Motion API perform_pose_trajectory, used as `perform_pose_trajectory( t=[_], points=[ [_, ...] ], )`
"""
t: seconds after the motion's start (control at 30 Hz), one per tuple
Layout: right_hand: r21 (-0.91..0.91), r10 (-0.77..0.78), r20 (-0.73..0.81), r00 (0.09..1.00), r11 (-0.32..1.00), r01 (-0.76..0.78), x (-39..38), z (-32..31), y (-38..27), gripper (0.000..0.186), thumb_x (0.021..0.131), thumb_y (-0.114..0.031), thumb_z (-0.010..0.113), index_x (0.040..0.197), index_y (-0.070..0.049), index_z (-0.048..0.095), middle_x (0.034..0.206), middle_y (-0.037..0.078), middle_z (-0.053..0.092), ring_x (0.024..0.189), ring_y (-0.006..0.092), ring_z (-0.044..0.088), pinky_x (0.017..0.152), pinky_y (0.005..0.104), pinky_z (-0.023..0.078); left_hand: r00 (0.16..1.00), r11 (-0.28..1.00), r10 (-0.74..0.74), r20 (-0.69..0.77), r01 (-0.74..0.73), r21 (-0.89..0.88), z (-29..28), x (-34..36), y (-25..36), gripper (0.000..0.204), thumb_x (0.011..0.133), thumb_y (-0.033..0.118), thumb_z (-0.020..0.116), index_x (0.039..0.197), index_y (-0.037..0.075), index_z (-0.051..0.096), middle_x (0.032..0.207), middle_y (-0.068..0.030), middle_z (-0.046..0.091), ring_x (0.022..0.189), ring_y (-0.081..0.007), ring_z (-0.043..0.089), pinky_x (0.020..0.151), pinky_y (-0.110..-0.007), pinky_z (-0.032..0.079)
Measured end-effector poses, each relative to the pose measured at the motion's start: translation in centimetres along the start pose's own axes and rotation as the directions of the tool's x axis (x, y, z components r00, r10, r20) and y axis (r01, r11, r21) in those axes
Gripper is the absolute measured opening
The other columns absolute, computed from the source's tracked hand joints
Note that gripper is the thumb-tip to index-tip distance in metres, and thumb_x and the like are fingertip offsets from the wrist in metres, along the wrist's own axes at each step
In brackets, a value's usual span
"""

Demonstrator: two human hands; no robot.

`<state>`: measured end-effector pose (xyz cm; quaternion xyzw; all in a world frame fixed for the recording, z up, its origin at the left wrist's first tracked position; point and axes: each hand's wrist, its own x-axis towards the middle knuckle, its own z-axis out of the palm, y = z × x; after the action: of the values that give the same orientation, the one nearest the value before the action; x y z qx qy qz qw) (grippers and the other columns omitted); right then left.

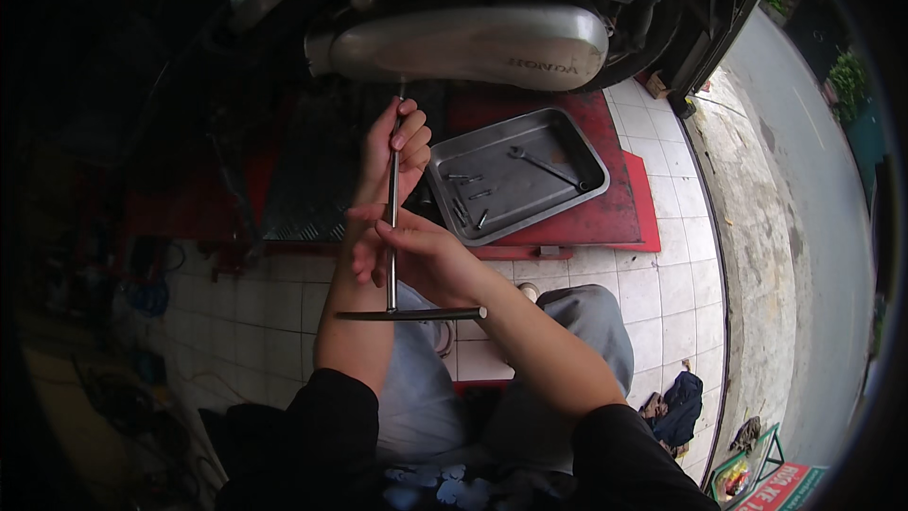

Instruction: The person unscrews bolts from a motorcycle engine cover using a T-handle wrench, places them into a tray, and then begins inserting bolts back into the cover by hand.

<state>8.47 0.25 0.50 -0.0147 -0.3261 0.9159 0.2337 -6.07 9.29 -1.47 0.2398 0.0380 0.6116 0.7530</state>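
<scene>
- while the left hand [410, 139] closes its fingers around the upper shaft of the t-handle wrench [392, 194], the right hand [419, 244] sits lower, fingers loosely spread, half open, by the shaft; firmness of any contact: cannot tell.
- wrench location: shaft runs from its crossbar, above the knees, toward the lower edge of the silver engine cover [463, 43]; seating of tip unclear.
- condition: cover is on the engine; several bolts [482, 220] lie loose in the metal tray [518, 208], beside a combination wrench [550, 169].
- judgement: partway along; loose bolts suggest fasteners are out, cover work unfinished. count remaining, turning direction: not shown.
</scene>
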Motion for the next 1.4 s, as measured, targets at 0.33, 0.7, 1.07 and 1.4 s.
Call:
perform_pose_trajectory(
  t=[0.33,0.7,1.07,1.4],
  points=[
    [0.082,-0.214,0.202,0.956,0.976,0.201,0.4,1.9,7.4,0.05,0.101,-0.049,0.036,0.095,-0.003,0.054,0.083,0.018,0.065,0.098,0.0294,0.063,0.109,0.0399,0.034,1.0,0.99,0.028,-0.007,-0.029,-0.136,0.7,-0.3,-0.1,0.025,0.106,0.022,0.036,0.089,0.008,0.047,0.055,0.0036,0.034,0.043,-0.007,0.024,0.038,-0.023,0.02],
    [0.025,-0.047,-0.151,0.987,0.998,0.051,-0.4,3.2,6.9,0.062,0.097,-0.052,0.028,0.056,-0.007,0.04,0.046,0.004,0.035,0.045,0.0151,0.031,0.05,0.0279,0.028,0.993,0.996,0.039,-0.116,-0.028,0.089,0.8,0.0,-0.2,0.024,0.105,0.026,0.038,0.088,0.011,0.046,0.053,0.005,0.031,0.043,-0.0061,0.024,0.039,-0.023,0.02],
    [-0.31,-0.027,-0.301,0.953,0.948,-0.071,-0.7,4.5,4.9,0.059,0.098,-0.046,0.029,0.058,-0.006,0.045,0.05,0.002,0.04,0.048,0.0119,0.038,0.049,0.0269,0.029,0.996,0.998,0.055,-0.076,-0.054,0.02,0.9,-0.1,-0.1,0.025,0.106,0.022,0.037,0.087,0.009,0.046,0.052,0.0042,0.034,0.041,-0.0061,0.026,0.037,-0.022,0.021],
    [-0.271,0.008,-0.272,0.962,0.959,-0.084,-0.7,3.9,5.2,0.057,0.098,-0.046,0.03,0.062,-0.005,0.047,0.053,0.002,0.042,0.049,0.0115,0.039,0.049,0.0263,0.03,0.992,0.998,0.047,-0.114,-0.041,0.049,0.8,0.1,-0.2,0.025,0.105,0.026,0.039,0.085,0.012,0.045,0.051,0.0057,0.031,0.042,-0.0058,0.024,0.037,-0.022,0.019]
  ],
)
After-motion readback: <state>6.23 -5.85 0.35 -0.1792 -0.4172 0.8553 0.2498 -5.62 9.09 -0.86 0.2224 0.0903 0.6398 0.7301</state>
